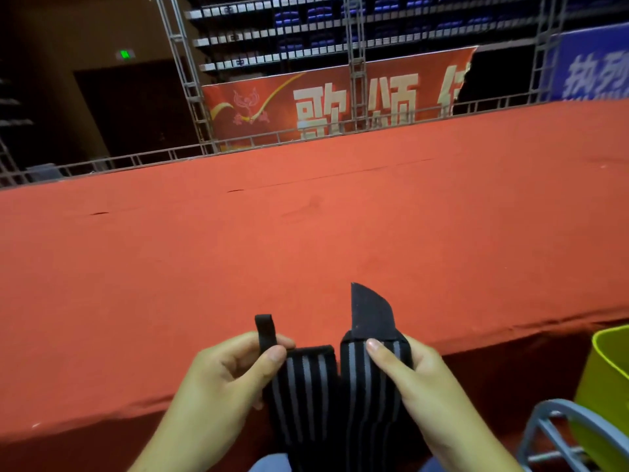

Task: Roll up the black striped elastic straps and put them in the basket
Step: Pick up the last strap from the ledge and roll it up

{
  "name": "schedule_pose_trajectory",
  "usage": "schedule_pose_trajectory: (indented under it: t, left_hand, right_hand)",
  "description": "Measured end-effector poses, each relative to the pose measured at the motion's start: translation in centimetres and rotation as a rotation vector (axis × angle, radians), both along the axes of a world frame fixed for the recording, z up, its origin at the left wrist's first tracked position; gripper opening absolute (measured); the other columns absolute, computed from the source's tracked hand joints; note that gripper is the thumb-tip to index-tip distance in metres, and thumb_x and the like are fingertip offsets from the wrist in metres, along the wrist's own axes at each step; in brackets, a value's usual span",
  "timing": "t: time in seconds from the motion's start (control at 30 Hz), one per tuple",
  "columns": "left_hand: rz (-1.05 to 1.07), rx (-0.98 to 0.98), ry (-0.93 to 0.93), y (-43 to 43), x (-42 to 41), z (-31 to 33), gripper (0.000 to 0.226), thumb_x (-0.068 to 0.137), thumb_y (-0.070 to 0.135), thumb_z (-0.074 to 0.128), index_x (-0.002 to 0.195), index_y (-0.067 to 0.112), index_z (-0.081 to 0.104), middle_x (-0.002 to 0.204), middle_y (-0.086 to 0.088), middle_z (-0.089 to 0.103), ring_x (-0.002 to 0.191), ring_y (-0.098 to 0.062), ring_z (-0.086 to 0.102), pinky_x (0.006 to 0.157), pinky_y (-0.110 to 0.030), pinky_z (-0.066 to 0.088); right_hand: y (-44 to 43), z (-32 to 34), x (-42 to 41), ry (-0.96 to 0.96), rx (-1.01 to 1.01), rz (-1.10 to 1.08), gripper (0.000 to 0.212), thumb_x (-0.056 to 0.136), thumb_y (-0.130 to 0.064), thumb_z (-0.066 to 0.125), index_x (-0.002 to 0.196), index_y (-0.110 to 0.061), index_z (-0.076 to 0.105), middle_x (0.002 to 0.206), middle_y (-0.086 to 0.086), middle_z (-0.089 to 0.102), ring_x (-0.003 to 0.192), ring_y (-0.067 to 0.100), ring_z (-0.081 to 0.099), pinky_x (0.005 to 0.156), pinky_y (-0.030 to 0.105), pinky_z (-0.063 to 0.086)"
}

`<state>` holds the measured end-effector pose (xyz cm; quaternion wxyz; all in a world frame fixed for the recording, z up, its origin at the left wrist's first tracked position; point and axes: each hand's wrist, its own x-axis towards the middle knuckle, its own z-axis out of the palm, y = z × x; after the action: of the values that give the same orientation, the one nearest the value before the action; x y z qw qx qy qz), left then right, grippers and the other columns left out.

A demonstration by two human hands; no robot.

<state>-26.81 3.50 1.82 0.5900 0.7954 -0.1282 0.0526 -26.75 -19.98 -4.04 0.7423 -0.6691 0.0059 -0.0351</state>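
From my feed both hands are low centre, holding a black strap (308, 386) with grey stripes in front of the near edge of the red cloth surface (306, 240). The left hand (231, 376) pinches the strap's left top corner between thumb and forefinger, right where a small black loop (265, 330) sticks up. The right hand (418, 383) grips the right-hand section, thumb pressed on the striped face, fingers curled behind. A plain black tab (371, 315) stands up above that thumb, its top edge cut at a slant. The two striped sections sit side by side, touching, and run down out of view between the wrists. I can't tell if it's one strap folded or two separate ones. No rolled part that I can see.

The basket (609, 376), yellow-green, is at the right edge, only partly in view, apart from the hands, with a grey metal chair (558, 427) frame just in front of it.

Behind the cloth surface: a metal truss (354, 63), a red banner (340, 103) with white characters, a blue banner (592, 69) far right, a green sign (125, 55) lit upper left
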Motion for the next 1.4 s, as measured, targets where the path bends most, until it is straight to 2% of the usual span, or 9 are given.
schedule_pose_trajectory:
  t: [0.13, 0.27, 0.43, 0.6, 0.73, 1.0, 1.13, 1.3, 1.4]
  left_hand:
    - [-0.053, -0.008, 0.094, -0.6, -1.8, -0.4, 0.015, 0.072, 0.034, 0.069, 0.079, 0.036, 0.082, 0.06, -0.001, 0.068, 0.053, -0.004, 0.054, 0.054, -0.015, 0.045]
    - [-0.077, -0.034, 0.14, -1.1, -2.8, -1.3, 0.008, 0.077, 0.037, 0.083, 0.085, 0.036, 0.082, 0.07, -0.01, 0.074, 0.059, -0.005, 0.059, 0.058, -0.017, 0.049]
    - [-0.126, -0.119, 0.172, -1.7, -2.7, -2.2, 0.01, 0.088, 0.026, 0.078, 0.097, 0.031, 0.076, 0.077, -0.006, 0.076, 0.069, -0.005, 0.065, 0.063, -0.017, 0.05]
    - [-0.102, -0.128, 0.142, -2.1, -2.2, -2.6, 0.017, 0.081, 0.02, 0.069, 0.095, 0.012, 0.076, 0.08, -0.01, 0.078, 0.069, -0.007, 0.066, 0.063, -0.017, 0.051]
    - [-0.058, -0.034, 0.076, -2.2, -2.0, -2.4, 0.011, 0.077, 0.025, 0.074, 0.085, 0.026, 0.08, 0.082, -0.003, 0.079, 0.066, -0.005, 0.067, 0.064, -0.017, 0.052]
    - [0.007, -0.054, 0.074, -3.1, -2.2, -2.9, 0.007, 0.08, 0.015, 0.08, 0.081, 0.022, 0.08, 0.074, -0.002, 0.075, 0.068, -0.005, 0.066, 0.067, -0.017, 0.052]
    - [0.071, -0.012, 0.023, -3.0, -1.9, -3.0, 0.013, 0.085, 0.01, 0.079, 0.08, 0.022, 0.079, 0.074, 0.0, 0.075, 0.068, -0.003, 0.064, 0.068, -0.016, 0.05]
    - [0.064, -0.088, 0.047, -3.3, -2.0, -3.0, 0.001, 0.081, 0.016, 0.079, 0.08, 0.017, 0.08, 0.078, -0.004, 0.078, 0.07, -0.004, 0.067, 0.067, -0.016, 0.051]
    - [0.061, -0.131, 0.078, -3.2, -1.9, -3.2, 0.015, 0.074, 0.029, 0.078, 0.081, 0.016, 0.08, 0.076, -0.003, 0.076, 0.068, -0.005, 0.064, 0.066, -0.016, 0.05]
  right_hand:
    - [-0.5, -0.6, -0.7, -0.017, -0.06, -0.03, 0.025, 0.089, -0.044, 0.072, 0.099, -0.023, 0.081, 0.1, 0.017, 0.078, 0.085, 0.013, 0.071, 0.083, 0.037, 0.055]
    - [0.1, -1.0, -0.9, 0.052, -0.074, 0.077, 0.018, 0.101, -0.037, 0.062, 0.105, -0.036, 0.079, 0.102, 0.0, 0.081, 0.096, 0.011, 0.076, 0.097, 0.042, 0.056]
    - [1.0, -0.9, -1.7, 0.143, 0.019, 0.202, 0.033, 0.11, -0.027, 0.047, 0.116, -0.038, 0.078, 0.117, -0.006, 0.079, 0.115, 0.012, 0.073, 0.111, 0.043, 0.05]
    - [0.9, -1.5, -1.9, 0.081, 0.067, 0.223, 0.029, 0.11, -0.019, 0.05, 0.12, -0.018, 0.077, 0.12, 0.013, 0.078, 0.118, 0.028, 0.071, 0.111, 0.053, 0.049]
    - [0.1, -1.2, -1.9, 0.113, 0.198, 0.314, 0.027, 0.104, -0.007, 0.055, 0.119, -0.009, 0.077, 0.119, 0.023, 0.075, 0.106, 0.028, 0.071, 0.09, 0.033, 0.057]
    - [0.9, -0.5, -2.3, 0.143, 0.488, 0.459, 0.041, 0.102, 0.0, 0.041, 0.128, 0.001, 0.072, 0.131, 0.025, 0.07, 0.128, 0.036, 0.066, 0.108, 0.038, 0.054]
    - [1.5, -1.4, -2.3, 0.132, 0.551, 0.42, 0.042, 0.1, 0.0, 0.04, 0.13, 0.004, 0.069, 0.134, 0.027, 0.068, 0.132, 0.039, 0.062, 0.121, 0.051, 0.04]
    - [1.9, -1.9, -2.4, 0.151, 0.602, 0.409, 0.046, 0.101, 0.0, 0.036, 0.136, 0.004, 0.065, 0.137, 0.027, 0.065, 0.134, 0.039, 0.06, 0.121, 0.053, 0.039]
    - [2.1, -1.8, -2.4, 0.154, 0.625, 0.403, 0.045, 0.098, -0.001, 0.039, 0.133, 0.002, 0.068, 0.136, 0.027, 0.067, 0.132, 0.038, 0.062, 0.117, 0.051, 0.042]
